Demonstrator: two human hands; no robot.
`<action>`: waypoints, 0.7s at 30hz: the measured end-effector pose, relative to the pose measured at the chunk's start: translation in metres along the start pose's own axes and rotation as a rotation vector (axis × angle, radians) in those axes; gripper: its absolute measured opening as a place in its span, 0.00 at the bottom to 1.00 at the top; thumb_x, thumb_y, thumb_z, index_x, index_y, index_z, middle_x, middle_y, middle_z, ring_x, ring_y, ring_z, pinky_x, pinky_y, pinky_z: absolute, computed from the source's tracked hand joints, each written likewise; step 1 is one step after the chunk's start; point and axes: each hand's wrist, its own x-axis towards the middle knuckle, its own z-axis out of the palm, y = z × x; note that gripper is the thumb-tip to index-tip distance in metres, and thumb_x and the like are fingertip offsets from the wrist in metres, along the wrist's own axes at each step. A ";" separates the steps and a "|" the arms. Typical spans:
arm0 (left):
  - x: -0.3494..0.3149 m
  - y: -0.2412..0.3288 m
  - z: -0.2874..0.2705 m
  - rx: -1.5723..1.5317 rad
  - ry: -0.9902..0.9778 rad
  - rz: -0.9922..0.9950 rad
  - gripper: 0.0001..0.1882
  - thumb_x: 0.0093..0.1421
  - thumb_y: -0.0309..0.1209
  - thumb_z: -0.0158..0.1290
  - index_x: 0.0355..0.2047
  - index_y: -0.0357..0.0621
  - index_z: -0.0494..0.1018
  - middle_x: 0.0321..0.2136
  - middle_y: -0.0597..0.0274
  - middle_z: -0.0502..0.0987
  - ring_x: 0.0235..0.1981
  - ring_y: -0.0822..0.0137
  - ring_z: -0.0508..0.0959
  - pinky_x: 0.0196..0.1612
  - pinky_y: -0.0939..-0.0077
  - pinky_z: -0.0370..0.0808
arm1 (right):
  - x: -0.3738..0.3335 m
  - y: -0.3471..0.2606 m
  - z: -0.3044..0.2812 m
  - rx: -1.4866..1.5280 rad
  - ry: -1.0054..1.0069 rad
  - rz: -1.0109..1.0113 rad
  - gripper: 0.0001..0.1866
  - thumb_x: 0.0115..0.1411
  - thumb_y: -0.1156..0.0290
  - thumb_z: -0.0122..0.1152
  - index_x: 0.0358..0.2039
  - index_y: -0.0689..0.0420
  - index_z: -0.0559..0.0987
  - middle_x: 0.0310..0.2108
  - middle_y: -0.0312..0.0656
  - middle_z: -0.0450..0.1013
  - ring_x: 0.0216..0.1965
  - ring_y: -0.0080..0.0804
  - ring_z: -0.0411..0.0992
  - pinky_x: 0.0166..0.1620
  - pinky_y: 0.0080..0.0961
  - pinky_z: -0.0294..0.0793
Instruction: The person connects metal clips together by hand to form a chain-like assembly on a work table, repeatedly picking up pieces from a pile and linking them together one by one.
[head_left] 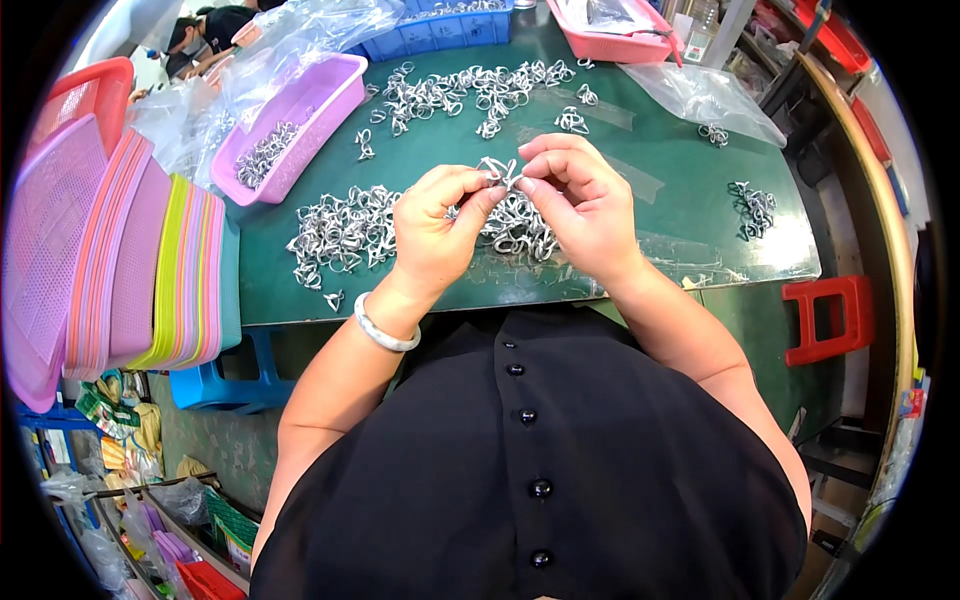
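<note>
The left hand (440,215), thumb and fingertips, is clamped on one small grey ring piece (505,172); the right hand (590,210) pinches its other side. The piece lies at two o'clock from the left hand, ten from the right, about equally near both; its long axis I cannot tell.

On the worktop (690,210), taken from the joined fingertips, the nearer of two main heaps (365,225) spreads from six to nine o'clock, its pieces too tangled to count. Two small clusters (757,212) sit between two and four.

Farther out: one purple basket (318,145) at ten, the second heap toward eleven, one blue crate (440,35) beyond, one pink tray (618,48) at one.
</note>
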 end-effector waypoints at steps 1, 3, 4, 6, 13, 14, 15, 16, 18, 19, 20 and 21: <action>0.000 0.000 0.000 -0.006 -0.003 -0.019 0.05 0.48 0.18 0.54 0.27 0.34 0.73 0.26 0.62 0.73 0.25 0.78 0.70 0.26 0.88 0.66 | 0.000 0.000 0.000 -0.001 0.001 0.000 0.03 0.48 0.82 0.55 0.26 0.62 0.73 0.35 0.39 0.67 0.31 0.19 0.66 0.32 0.15 0.67; -0.001 0.000 0.000 -0.013 -0.007 -0.038 0.04 0.48 0.18 0.54 0.27 0.34 0.73 0.26 0.63 0.73 0.24 0.79 0.69 0.26 0.88 0.66 | 0.001 0.002 -0.001 0.041 -0.020 0.043 0.03 0.49 0.83 0.54 0.27 0.64 0.72 0.36 0.37 0.66 0.31 0.17 0.66 0.32 0.14 0.66; -0.001 -0.001 0.001 -0.040 0.007 -0.055 0.04 0.49 0.19 0.54 0.27 0.34 0.73 0.24 0.64 0.73 0.22 0.79 0.69 0.24 0.88 0.65 | 0.002 0.003 -0.001 0.042 -0.021 0.043 0.03 0.49 0.83 0.54 0.27 0.64 0.72 0.36 0.37 0.66 0.31 0.17 0.66 0.32 0.14 0.66; -0.002 -0.001 0.002 -0.067 0.021 -0.073 0.03 0.49 0.20 0.54 0.26 0.34 0.73 0.22 0.66 0.72 0.21 0.80 0.68 0.23 0.89 0.64 | 0.003 0.006 -0.001 0.226 -0.012 0.129 0.04 0.49 0.83 0.53 0.28 0.65 0.72 0.35 0.36 0.66 0.32 0.16 0.66 0.33 0.14 0.67; 0.000 0.007 0.001 -0.272 -0.048 -0.479 0.06 0.52 0.27 0.54 0.23 0.36 0.74 0.14 0.73 0.68 0.16 0.84 0.63 0.18 0.90 0.59 | 0.005 0.004 -0.002 0.356 0.022 0.350 0.06 0.49 0.81 0.54 0.30 0.65 0.72 0.28 0.35 0.69 0.28 0.17 0.66 0.32 0.14 0.67; 0.000 0.007 0.001 -0.290 -0.040 -0.508 0.06 0.51 0.27 0.54 0.22 0.35 0.74 0.13 0.75 0.68 0.16 0.85 0.62 0.18 0.90 0.57 | 0.005 0.005 -0.002 0.361 0.024 0.360 0.06 0.49 0.81 0.55 0.30 0.65 0.72 0.27 0.35 0.69 0.27 0.17 0.66 0.31 0.14 0.67; 0.000 0.006 0.001 -0.291 -0.040 -0.509 0.06 0.51 0.27 0.54 0.22 0.35 0.74 0.13 0.75 0.68 0.16 0.85 0.62 0.18 0.90 0.57 | 0.004 0.006 -0.003 0.366 0.026 0.370 0.06 0.48 0.80 0.55 0.30 0.65 0.72 0.26 0.35 0.69 0.26 0.17 0.67 0.31 0.14 0.67; 0.000 0.005 0.002 -0.271 -0.051 -0.491 0.07 0.51 0.27 0.54 0.23 0.35 0.74 0.13 0.75 0.68 0.16 0.85 0.61 0.18 0.90 0.57 | 0.004 0.006 -0.002 0.365 0.027 0.371 0.06 0.48 0.80 0.55 0.30 0.65 0.72 0.26 0.35 0.69 0.26 0.17 0.67 0.31 0.14 0.67; 0.000 0.004 0.002 -0.253 -0.063 -0.472 0.07 0.52 0.27 0.54 0.23 0.35 0.74 0.14 0.75 0.68 0.16 0.86 0.61 0.18 0.90 0.57 | 0.004 0.004 0.001 0.355 0.048 0.367 0.06 0.48 0.80 0.55 0.30 0.65 0.72 0.26 0.36 0.69 0.26 0.17 0.66 0.30 0.13 0.67; 0.001 0.004 0.003 -0.258 -0.076 -0.470 0.07 0.52 0.27 0.54 0.23 0.36 0.74 0.14 0.76 0.68 0.16 0.86 0.61 0.17 0.90 0.57 | 0.004 0.004 0.000 0.354 0.050 0.368 0.06 0.48 0.80 0.55 0.30 0.65 0.72 0.26 0.36 0.69 0.26 0.17 0.66 0.30 0.13 0.67; 0.001 0.004 0.003 -0.264 -0.089 -0.467 0.07 0.52 0.28 0.53 0.23 0.36 0.74 0.14 0.76 0.67 0.16 0.86 0.60 0.17 0.90 0.57 | 0.004 0.004 0.000 0.343 0.051 0.366 0.06 0.48 0.80 0.55 0.29 0.65 0.72 0.27 0.35 0.69 0.26 0.16 0.66 0.30 0.13 0.67; 0.001 0.003 0.002 -0.264 -0.089 -0.467 0.07 0.52 0.28 0.53 0.23 0.36 0.74 0.14 0.76 0.67 0.16 0.86 0.60 0.17 0.90 0.57 | 0.004 0.004 0.001 0.334 0.048 0.363 0.05 0.48 0.80 0.55 0.28 0.65 0.72 0.28 0.35 0.69 0.27 0.16 0.66 0.30 0.13 0.67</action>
